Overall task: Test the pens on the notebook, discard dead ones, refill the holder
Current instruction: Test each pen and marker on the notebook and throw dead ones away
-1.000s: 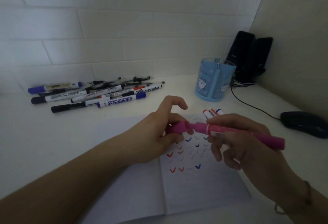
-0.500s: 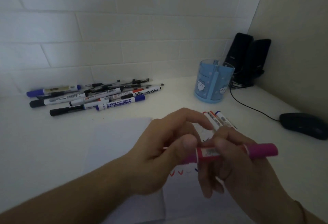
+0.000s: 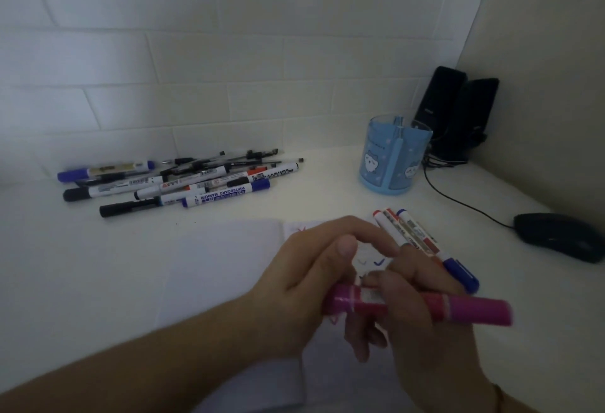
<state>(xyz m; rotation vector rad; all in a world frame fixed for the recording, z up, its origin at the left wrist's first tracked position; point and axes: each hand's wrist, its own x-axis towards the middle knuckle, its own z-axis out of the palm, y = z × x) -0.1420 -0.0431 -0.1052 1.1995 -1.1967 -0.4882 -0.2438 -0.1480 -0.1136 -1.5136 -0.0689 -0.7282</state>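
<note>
I hold a pink marker (image 3: 458, 309) level above the open notebook (image 3: 229, 262). My right hand (image 3: 419, 321) grips its barrel near the middle. My left hand (image 3: 311, 281) curls round the marker's left end, thumb up. The page under my hands carries red and blue tick marks, mostly hidden. Three capped markers (image 3: 422, 242) lie together on the desk just right of the notebook. A pile of several pens and whiteboard markers (image 3: 176, 183) lies at the back left. The blue pen holder (image 3: 393, 157) stands at the back right.
Two black speakers (image 3: 455, 111) stand in the corner behind the holder, with a cable running to a black mouse (image 3: 559, 235) at the right. A tiled wall closes the back and a plain wall the right side.
Both hands have come nearer to me and lower with the pink marker. My left hand has closed over the marker's left end; the view has tilted slightly.
</note>
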